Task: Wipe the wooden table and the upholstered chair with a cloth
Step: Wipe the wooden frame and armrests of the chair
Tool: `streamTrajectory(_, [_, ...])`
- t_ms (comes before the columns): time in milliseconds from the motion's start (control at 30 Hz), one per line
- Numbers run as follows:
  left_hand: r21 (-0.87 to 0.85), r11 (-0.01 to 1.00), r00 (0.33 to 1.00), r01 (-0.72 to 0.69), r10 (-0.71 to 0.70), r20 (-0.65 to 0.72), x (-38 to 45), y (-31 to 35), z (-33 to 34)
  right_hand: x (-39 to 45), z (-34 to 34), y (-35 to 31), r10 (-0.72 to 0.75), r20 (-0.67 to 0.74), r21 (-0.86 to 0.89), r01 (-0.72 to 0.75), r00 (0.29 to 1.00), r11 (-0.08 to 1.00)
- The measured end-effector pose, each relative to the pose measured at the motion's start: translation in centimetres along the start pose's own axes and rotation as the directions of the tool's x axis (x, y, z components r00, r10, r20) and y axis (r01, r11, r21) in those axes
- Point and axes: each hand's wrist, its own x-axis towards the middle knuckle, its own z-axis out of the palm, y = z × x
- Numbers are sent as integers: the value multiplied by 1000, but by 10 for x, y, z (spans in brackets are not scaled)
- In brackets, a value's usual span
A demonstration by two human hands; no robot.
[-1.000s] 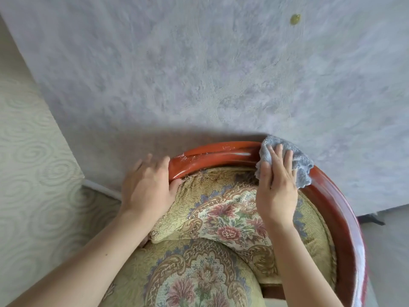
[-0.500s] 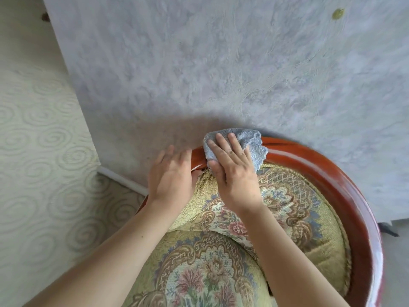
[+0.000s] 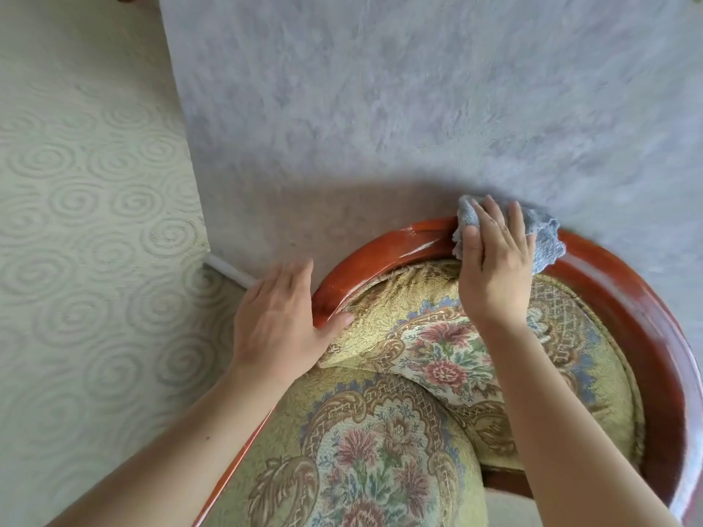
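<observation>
The upholstered chair has a floral gold backrest (image 3: 437, 336) and a curved red-brown wooden top rail (image 3: 380, 256). A crumpled grey-blue cloth (image 3: 544, 237) lies on the top of that rail. My right hand (image 3: 494, 268) presses it down with straight fingers. My left hand (image 3: 274, 321) holds the rail's left end, fingers over the outer side and thumb on the inner side against the fabric. The wooden table is not in view.
The chair's back stands close against a mottled grey-lilac wall (image 3: 380, 108). A pale wall with a swirl pattern (image 3: 76, 222) meets it at the left, with a white strip (image 3: 228, 273) at the corner. The floral seat cushion (image 3: 361, 450) is below my arms.
My right hand has slid the cloth to the right along the rail, away from my left hand. My left hand has shifted a little lower on the rail's left end.
</observation>
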Motion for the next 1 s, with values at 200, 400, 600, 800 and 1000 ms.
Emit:
streamTrajectory(200, [10, 1000, 1000, 23, -23, 18, -20, -13, 10, -17, 29, -36, -268, 184, 21, 269, 946, 963])
streamTrajectory(400, [88, 995, 996, 38, -44, 73, -25, -6, 10, -32, 39, -51, -372, 323, 6, 391, 871, 920])
streamTrajectory(600, [95, 992, 992, 88, -96, 85, -26, -4, 8, -6, 15, -30, -420, 409, -120, 504, 810, 855])
streamTrajectory(800, [132, 988, 991, 87, -99, 93, -29, -7, 10, 11, -7, 1, -165, 152, -147, 187, 975, 971])
streamTrajectory(1000, [90, 994, 995, 66, -72, 69, -30, -7, 13, -8, 15, -28, -182, 123, -75, 192, 976, 978])
